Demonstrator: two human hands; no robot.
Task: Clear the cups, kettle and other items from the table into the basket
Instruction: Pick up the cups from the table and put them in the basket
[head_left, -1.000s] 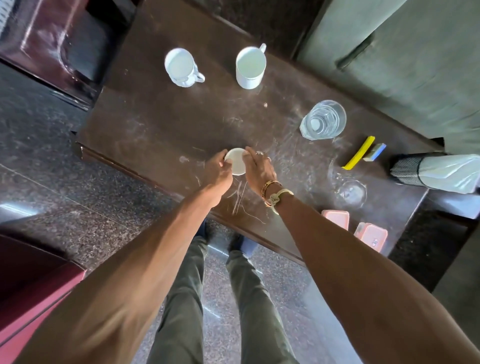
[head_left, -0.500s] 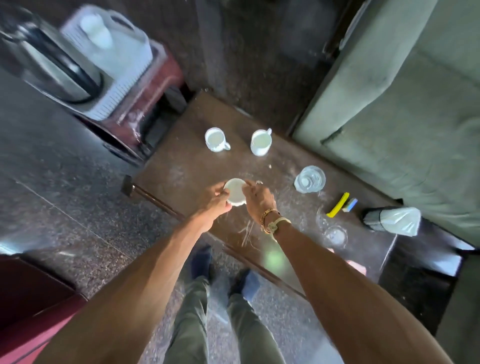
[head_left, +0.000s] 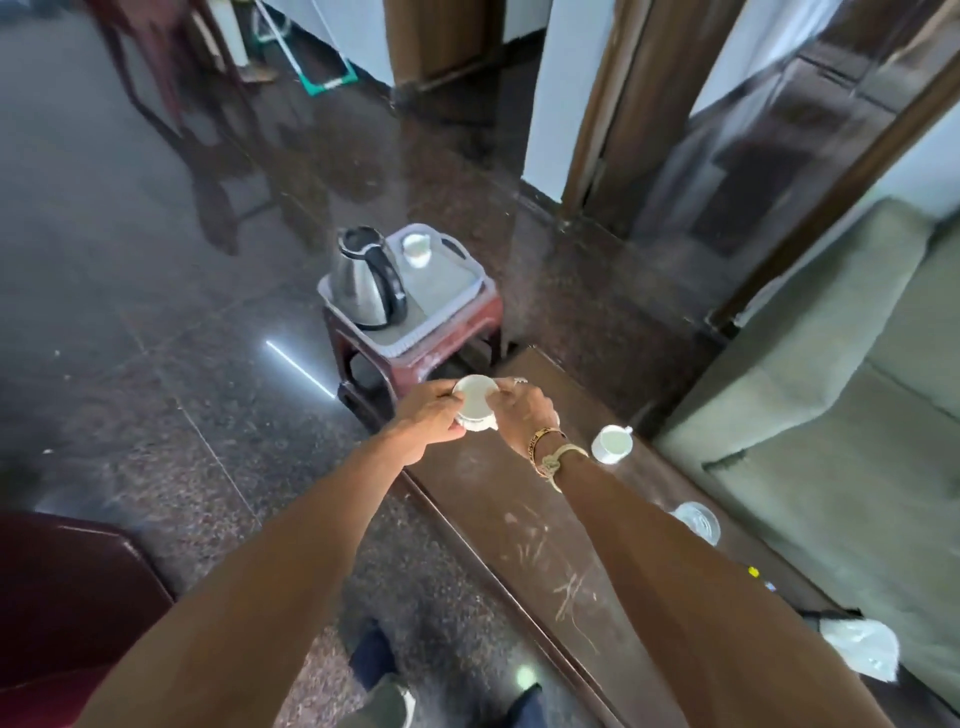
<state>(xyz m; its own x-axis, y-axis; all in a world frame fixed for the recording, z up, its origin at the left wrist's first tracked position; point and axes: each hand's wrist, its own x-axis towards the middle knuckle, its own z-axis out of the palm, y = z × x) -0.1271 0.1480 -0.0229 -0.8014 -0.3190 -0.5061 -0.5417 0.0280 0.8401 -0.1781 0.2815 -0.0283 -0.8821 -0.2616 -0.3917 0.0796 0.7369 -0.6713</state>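
Left hand (head_left: 435, 422): closed around the left side of the white cup (head_left: 475, 403).
Right hand (head_left: 522, 415): closed on the right side of the same cup.
White cup: up in the air, between both hands, above the far end of the desk (head_left: 524, 530).
Basket (head_left: 457, 283): sits on a red stool (head_left: 447, 345), just past the desk.
Kettle (head_left: 366, 280): stands in the basket, with a small cup (head_left: 417, 248) behind it.
Other cup (head_left: 613, 444): on the desk, near the right wrist.
Glass (head_left: 698, 521): on the desk, closer to the person.

Beyond the left hand (head_left: 431, 423), the kettle (head_left: 363, 283) is shiny brushed metal (black glossy plastic handle). The white cup (head_left: 475, 408) looks glazed ceramic. The wooden surface (head_left: 545, 545) is scratched; the stone floor (head_left: 156, 338) gleams.
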